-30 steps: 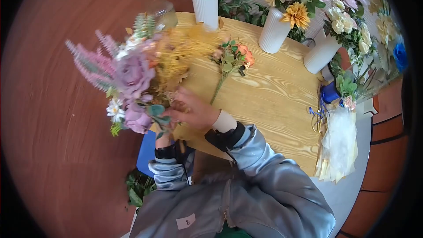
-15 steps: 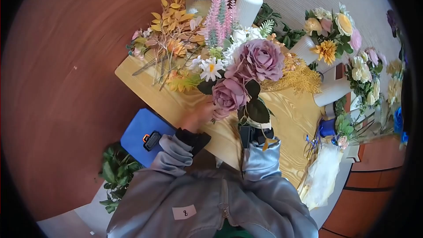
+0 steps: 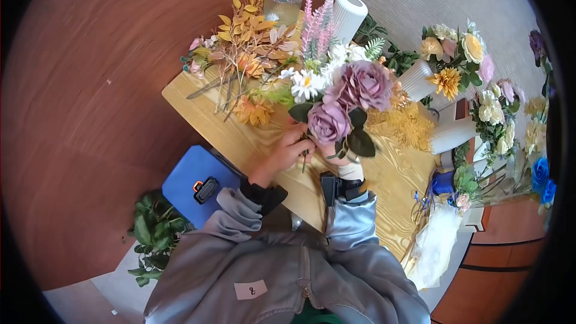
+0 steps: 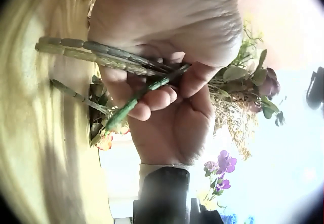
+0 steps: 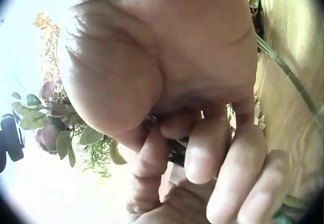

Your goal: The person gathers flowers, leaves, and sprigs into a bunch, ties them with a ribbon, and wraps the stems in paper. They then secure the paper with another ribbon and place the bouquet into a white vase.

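Observation:
In the head view a bouquet of artificial flowers stands in front of the person, with mauve roses, white daisies, pink flower spikes and feathery yellow filler. Both hands meet under its blooms. The right hand curls its fingers round the stems, seen from its own wrist. The left hand pinches at the same stems from the other side. Several green and brown stem ends stick out below the hands, over the wooden table. Blooms hide part of the right hand in the head view.
Orange-yellow leaf and flower stems lie at the table's far left, before a glass vase. A white vase stands at the back; flower-filled vases line the right. Blue ribbon and pale wrapping sheets lie at right.
The bouquet has swung from the left, where it leaned, to the middle and now points away from the person. The left hand has moved up and right to the stems beside the right hand.

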A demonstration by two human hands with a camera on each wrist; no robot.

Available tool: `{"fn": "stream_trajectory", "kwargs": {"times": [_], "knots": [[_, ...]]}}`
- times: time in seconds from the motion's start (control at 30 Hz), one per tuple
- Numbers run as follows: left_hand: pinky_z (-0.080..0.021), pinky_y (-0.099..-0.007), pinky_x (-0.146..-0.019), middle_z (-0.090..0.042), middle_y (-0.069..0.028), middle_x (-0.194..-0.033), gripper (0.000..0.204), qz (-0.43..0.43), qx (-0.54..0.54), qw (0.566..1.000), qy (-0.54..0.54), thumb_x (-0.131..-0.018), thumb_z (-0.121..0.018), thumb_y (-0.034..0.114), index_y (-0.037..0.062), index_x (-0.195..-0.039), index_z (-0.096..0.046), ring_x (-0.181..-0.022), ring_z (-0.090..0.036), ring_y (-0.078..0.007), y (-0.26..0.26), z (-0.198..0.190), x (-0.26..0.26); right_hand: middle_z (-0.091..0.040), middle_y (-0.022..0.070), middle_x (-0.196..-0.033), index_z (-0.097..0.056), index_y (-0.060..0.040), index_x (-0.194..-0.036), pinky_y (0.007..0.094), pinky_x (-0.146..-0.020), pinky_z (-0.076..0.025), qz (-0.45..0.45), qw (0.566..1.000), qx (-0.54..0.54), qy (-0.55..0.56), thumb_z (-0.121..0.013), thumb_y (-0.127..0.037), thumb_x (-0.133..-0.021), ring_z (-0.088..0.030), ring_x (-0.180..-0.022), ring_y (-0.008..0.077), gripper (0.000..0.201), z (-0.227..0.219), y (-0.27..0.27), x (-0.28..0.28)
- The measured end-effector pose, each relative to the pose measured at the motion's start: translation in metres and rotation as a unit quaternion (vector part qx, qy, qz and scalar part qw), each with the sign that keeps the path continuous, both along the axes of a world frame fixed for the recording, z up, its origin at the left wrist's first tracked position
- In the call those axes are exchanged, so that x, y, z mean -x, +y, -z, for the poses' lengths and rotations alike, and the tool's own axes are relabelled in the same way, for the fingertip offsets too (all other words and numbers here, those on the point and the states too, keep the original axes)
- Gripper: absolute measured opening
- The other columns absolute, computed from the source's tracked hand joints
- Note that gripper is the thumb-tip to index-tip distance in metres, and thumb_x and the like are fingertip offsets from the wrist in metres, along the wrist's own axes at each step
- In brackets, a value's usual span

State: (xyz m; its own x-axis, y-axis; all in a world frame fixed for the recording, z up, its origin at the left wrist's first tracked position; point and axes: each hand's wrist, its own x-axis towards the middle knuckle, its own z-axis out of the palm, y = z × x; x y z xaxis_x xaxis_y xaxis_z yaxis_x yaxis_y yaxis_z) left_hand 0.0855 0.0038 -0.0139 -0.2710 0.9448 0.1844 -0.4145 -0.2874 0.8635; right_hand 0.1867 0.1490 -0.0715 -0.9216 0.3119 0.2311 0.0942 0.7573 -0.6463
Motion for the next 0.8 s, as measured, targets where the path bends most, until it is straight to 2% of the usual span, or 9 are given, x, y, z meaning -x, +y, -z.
{"fn": "stream_trajectory", "kwargs": {"times": [0.1,0.23,0.27,0.37,0.4,0.43,0.5,0.67,0.8], "knots": [[-0.032,-0.0202,-0.045,-0.042,-0.0002,-0.06,0.006,-0.043,0.038,0.998,0.014,-0.082,-0.044,0.004,0.0014,-0.086,-0.048,-0.049,-0.037,-0.0055,-0.003,-0.004,-0.003,-0.053,0.0066,-0.1,-0.049,-0.0027,-0.109,0.0267,-0.08,-0.042,-0.12,0.957,0.258,-0.049,-0.048,-0.013,-0.085,-0.05,-0.093,0.0164,0.026,-0.012,-0.001,0.014],[-0.03,-0.0175,-0.045,-0.042,0.0014,-0.064,0.012,-0.071,0.104,0.992,0.021,-0.084,-0.042,0.004,0.0039,-0.096,-0.044,-0.05,-0.037,-0.0044,-0.008,0.003,-0.005,-0.053,0.0063,-0.104,-0.049,-0.0026,-0.111,0.0281,-0.087,-0.038,-0.103,0.958,0.251,0.09,-0.049,-0.016,-0.085,-0.049,-0.097,0.0178,0.029,0.0,-0.009,0.032],[-0.03,-0.0175,-0.045,-0.042,0.0014,-0.064,0.012,-0.063,0.104,0.992,0.023,-0.084,-0.042,0.004,0.0039,-0.096,-0.044,-0.05,-0.037,-0.0044,-0.009,0.014,-0.002,-0.054,0.0068,-0.104,-0.049,-0.0017,-0.112,0.028,-0.088,-0.037,-0.089,0.988,0.076,0.099,-0.05,-0.019,-0.085,-0.049,-0.098,0.0165,0.031,-0.074,-0.032,0.025],[-0.027,-0.0174,-0.044,-0.04,0.0035,-0.064,0.009,-0.07,0.094,0.989,0.085,-0.086,-0.042,0.008,0.0063,-0.094,-0.044,-0.049,-0.034,-0.0036,-0.013,0.031,0.008,-0.051,0.0136,-0.108,-0.049,-0.0005,-0.108,0.0327,-0.087,-0.037,-0.07,0.978,0.195,0.034,-0.045,-0.011,-0.078,-0.047,-0.098,0.0269,0.032,-0.073,-0.038,0.034],[-0.026,-0.0172,-0.044,-0.039,0.0041,-0.064,0.007,-0.094,0.119,0.982,0.11,-0.087,-0.041,0.011,0.0077,-0.093,-0.044,-0.049,-0.033,-0.0031,-0.017,0.019,0.007,-0.054,0.0135,-0.103,-0.048,0.0026,-0.108,0.0322,-0.085,-0.038,-0.163,0.971,0.115,0.131,-0.047,-0.014,-0.08,-0.05,-0.095,0.0249,0.033,-0.054,-0.032,0.039],[-0.024,-0.017,-0.044,-0.038,0.0047,-0.063,0.007,-0.117,0.143,0.973,0.135,-0.088,-0.041,0.014,0.009,-0.091,-0.043,-0.049,-0.031,-0.0027,-0.019,0.008,0.008,-0.056,0.0119,-0.1,-0.048,0.0033,-0.107,0.0306,-0.081,-0.041,-0.082,0.945,0.313,0.054,-0.051,-0.015,-0.081,-0.052,-0.092,0.0213,0.032,-0.101,-0.055,0.037],[-0.027,-0.0188,-0.043,-0.038,0.0037,-0.064,0.009,-0.144,0.167,0.972,0.087,-0.089,-0.041,0.018,0.0094,-0.087,-0.042,-0.05,-0.033,-0.003,-0.019,0.001,0.013,-0.056,0.0092,-0.097,-0.05,0.0018,-0.105,0.0267,-0.076,-0.042,-0.052,0.936,0.348,0.003,-0.054,-0.013,-0.082,-0.052,-0.088,0.0147,0.028,-0.078,-0.053,0.042],[-0.025,-0.0192,-0.038,-0.035,0.0036,-0.061,0.018,-0.102,0.139,0.985,-0.019,-0.09,-0.042,0.025,0.0111,-0.08,-0.036,-0.046,-0.03,-0.0032,-0.023,-0.01,0.051,-0.058,0.0038,-0.08,-0.056,0.0002,-0.098,0.0202,-0.063,-0.043,0.057,0.924,0.357,0.122,-0.057,-0.009,-0.079,-0.051,-0.069,0.0073,0.021,-0.086,-0.051,0.017],[-0.017,-0.0183,-0.035,-0.026,0.0048,-0.056,0.026,-0.199,0.096,0.975,-0.02,-0.091,-0.039,0.025,0.0128,-0.069,-0.032,-0.04,-0.022,-0.0031,-0.024,-0.025,0.057,-0.055,-0.0016,-0.063,-0.058,-0.0004,-0.09,0.0178,-0.052,-0.04,0.196,0.924,0.298,0.136,-0.059,-0.011,-0.078,-0.048,-0.055,0.0045,0.016,-0.052,-0.021,-0.007]]}}
